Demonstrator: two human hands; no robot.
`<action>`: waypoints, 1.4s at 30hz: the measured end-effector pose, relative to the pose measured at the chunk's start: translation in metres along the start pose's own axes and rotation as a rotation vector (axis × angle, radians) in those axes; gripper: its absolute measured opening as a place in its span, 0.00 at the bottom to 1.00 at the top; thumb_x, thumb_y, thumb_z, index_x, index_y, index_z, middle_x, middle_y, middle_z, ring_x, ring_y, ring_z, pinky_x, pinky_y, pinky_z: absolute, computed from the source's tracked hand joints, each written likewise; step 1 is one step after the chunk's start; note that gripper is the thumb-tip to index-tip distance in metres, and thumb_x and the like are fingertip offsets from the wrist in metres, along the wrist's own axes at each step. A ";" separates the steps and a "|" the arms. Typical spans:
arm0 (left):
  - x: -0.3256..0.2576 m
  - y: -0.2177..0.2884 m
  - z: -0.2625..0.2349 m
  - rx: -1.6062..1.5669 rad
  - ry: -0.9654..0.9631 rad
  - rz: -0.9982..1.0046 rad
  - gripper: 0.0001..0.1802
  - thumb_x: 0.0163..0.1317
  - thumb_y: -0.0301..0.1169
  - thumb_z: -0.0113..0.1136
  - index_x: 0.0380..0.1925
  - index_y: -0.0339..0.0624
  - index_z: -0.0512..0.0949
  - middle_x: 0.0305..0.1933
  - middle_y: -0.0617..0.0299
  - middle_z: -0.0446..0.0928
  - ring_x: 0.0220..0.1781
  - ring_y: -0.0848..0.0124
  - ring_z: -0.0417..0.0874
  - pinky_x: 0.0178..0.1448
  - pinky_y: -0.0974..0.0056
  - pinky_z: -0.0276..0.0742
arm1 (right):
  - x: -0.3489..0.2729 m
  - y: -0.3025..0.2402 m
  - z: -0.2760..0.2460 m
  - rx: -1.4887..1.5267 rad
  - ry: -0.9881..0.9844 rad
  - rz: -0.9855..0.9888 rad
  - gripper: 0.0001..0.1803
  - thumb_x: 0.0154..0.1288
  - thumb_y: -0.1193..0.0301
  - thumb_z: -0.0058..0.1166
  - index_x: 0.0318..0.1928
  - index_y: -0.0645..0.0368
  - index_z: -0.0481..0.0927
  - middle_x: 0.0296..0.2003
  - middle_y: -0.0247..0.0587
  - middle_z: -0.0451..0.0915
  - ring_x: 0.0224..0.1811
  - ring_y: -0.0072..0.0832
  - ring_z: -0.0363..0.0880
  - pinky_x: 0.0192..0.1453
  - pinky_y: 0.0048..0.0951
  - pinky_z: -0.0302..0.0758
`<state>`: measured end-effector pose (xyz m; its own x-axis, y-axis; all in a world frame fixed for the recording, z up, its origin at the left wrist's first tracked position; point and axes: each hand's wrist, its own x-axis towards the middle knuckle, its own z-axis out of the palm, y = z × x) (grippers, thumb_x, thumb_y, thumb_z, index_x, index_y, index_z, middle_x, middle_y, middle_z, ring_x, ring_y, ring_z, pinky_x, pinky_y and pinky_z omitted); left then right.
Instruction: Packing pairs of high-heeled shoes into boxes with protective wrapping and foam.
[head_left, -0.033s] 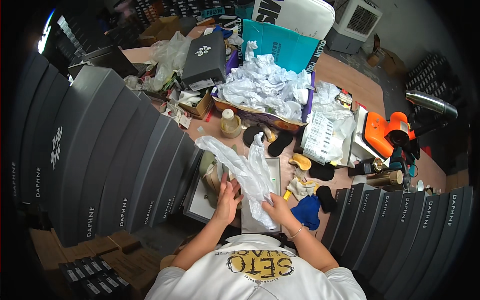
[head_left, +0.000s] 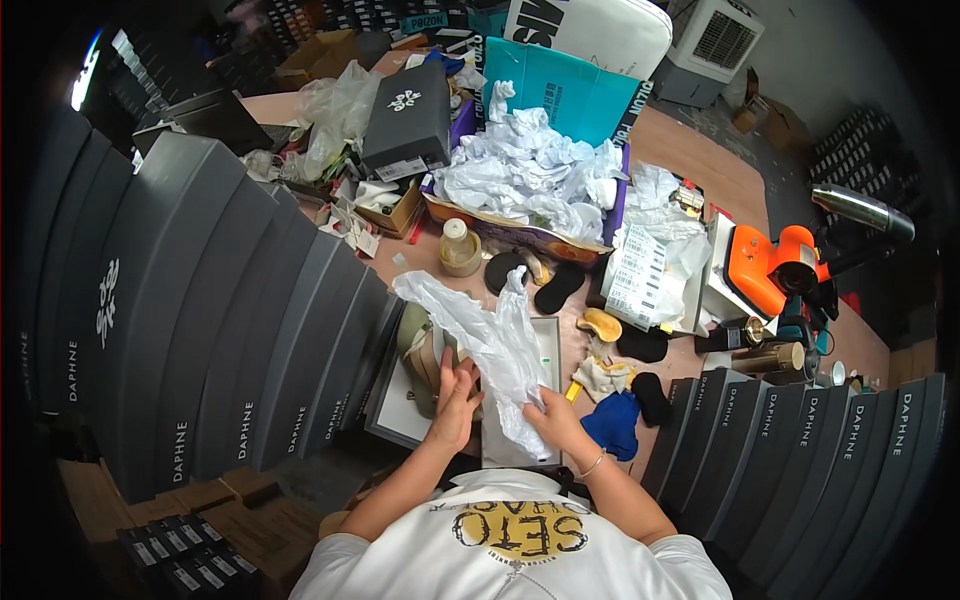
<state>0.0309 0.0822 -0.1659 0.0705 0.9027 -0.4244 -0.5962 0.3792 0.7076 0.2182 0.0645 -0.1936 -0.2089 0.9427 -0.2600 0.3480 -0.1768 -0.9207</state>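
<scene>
A crumpled sheet of white tissue paper (head_left: 495,345) hangs in front of me, its lower end pinched in my right hand (head_left: 556,420). My left hand (head_left: 455,405) is beside the sheet's left edge, fingers stretched and slightly apart; whether they touch the paper I cannot tell. Just beyond that hand, an olive-green and beige shoe (head_left: 412,345) lies in a grey shoebox (head_left: 398,415) with a pale inside. Under the paper is another shallow grey box part (head_left: 550,340), mostly covered.
Stacked dark shoeboxes flank me on the left (head_left: 200,300) and right (head_left: 800,440). A purple-edged box (head_left: 618,205) overflows with crumpled paper. Around the table are a bottle (head_left: 457,240), black pads (head_left: 560,288), yellow sponges (head_left: 600,324), a blue cloth (head_left: 612,425) and an orange device (head_left: 755,270).
</scene>
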 end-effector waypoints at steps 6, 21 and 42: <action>0.040 -0.014 -0.011 -0.065 0.303 0.036 0.16 0.71 0.35 0.49 0.47 0.31 0.74 0.46 0.59 0.77 0.48 0.71 0.77 0.53 0.65 0.72 | 0.018 -0.047 0.000 -0.260 -0.080 0.056 0.14 0.61 0.66 0.56 0.35 0.67 0.74 0.19 0.55 0.72 0.20 0.37 0.72 0.29 0.35 0.70; 0.082 0.001 -0.065 -0.210 0.357 -0.124 0.22 0.66 0.30 0.54 0.59 0.36 0.67 0.56 0.54 0.73 0.57 0.58 0.75 0.60 0.52 0.72 | 0.232 -0.096 -0.115 -0.494 0.215 -0.324 0.11 0.58 0.70 0.58 0.40 0.63 0.80 0.35 0.51 0.78 0.37 0.46 0.79 0.41 0.38 0.75; 0.081 0.024 -0.011 -0.322 0.245 -0.194 0.23 0.67 0.35 0.54 0.60 0.38 0.66 0.59 0.56 0.71 0.60 0.62 0.73 0.63 0.56 0.69 | 0.295 -0.114 -0.175 0.838 0.358 -0.265 0.12 0.69 0.65 0.45 0.44 0.59 0.76 0.45 0.38 0.79 0.47 0.27 0.78 0.54 0.37 0.76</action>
<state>0.0134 0.1621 -0.1895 0.0372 0.7314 -0.6810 -0.8119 0.4195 0.4061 0.2766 0.4119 -0.1139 0.1539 0.9874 -0.0359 -0.4692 0.0411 -0.8821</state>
